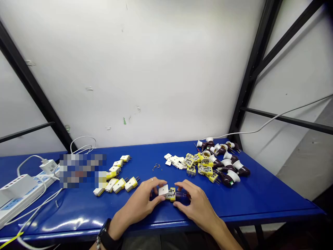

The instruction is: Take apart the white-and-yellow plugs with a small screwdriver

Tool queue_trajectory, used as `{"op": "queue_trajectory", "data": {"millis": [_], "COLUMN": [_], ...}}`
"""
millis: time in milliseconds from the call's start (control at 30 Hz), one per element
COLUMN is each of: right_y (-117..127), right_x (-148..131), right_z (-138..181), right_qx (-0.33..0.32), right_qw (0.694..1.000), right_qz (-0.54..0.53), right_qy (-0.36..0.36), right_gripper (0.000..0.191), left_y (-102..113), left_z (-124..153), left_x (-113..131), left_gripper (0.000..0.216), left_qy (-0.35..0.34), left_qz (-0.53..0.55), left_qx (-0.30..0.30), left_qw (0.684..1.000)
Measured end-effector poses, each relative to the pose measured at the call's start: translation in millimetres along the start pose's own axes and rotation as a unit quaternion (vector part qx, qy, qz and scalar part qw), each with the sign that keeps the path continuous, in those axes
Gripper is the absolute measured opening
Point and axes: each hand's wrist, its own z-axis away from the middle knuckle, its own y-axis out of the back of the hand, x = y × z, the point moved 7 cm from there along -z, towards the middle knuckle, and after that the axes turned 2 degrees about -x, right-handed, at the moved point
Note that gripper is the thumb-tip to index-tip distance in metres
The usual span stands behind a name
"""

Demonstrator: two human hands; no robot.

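My left hand [139, 200] and my right hand [195, 203] meet over the blue table, both gripping a small yellow plug body with a white cover [168, 193]. A dark, glossy part [182, 194] sticks out toward my right palm and is partly hidden by my fingers. Finished-looking yellow and white plugs [117, 184] lie in a loose group left of my left hand. Ahead of my hands are tiny metal screws [156, 167], loose white covers [173, 160], a heap of yellow plug bases [203, 169] and several brown-and-white lamp holders [225, 163].
A white power strip [23, 194] with cables lies at the left end of the blue table [260, 198]. A pixelated patch [82, 170] hides part of that area. A white wall [161, 76] and black metal frame bars [255, 69] stand behind the table.
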Motion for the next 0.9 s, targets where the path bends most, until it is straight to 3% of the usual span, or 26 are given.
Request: {"op": "queue_trajectory", "data": {"millis": [167,300,433,767,900], "right_y": [0.3,0.2,-0.7,-2.9,0.5], "right_x": [-4.5,-6.7,-4.0,-4.5,-4.3], "right_z": [0.0,1.2,0.6,0.2,1.9], "right_qx": [-0.021,-0.026,-0.023,-0.024,-0.004], "right_qw": [1.000,0.999,0.999,0.998,1.000], "right_qz": [-0.009,-0.021,-0.033,-0.013,0.008], "right_qy": [0.017,0.028,0.020,0.048,0.029], "right_gripper": [0.028,0.029,0.029,0.021,0.033], "left_y": [-7.2,-13.3,-14.9,-17.9,-3.0], "left_z": [-8.3,-13.8,-13.4,-10.0,-10.0], "left_x": [9.3,2.9,-4.5,4.0,2.4], "left_gripper": [0.015,0.011,0.011,0.010,0.018], "left_qy": [-0.015,0.001,0.033,-0.006,-0.041], "left_qz": [0.008,0.047,0.078,0.074,0.055], "left_qx": [0.009,0.013,0.019,0.038,0.023], "left_qw": [1.000,0.999,0.996,0.996,0.997]}}
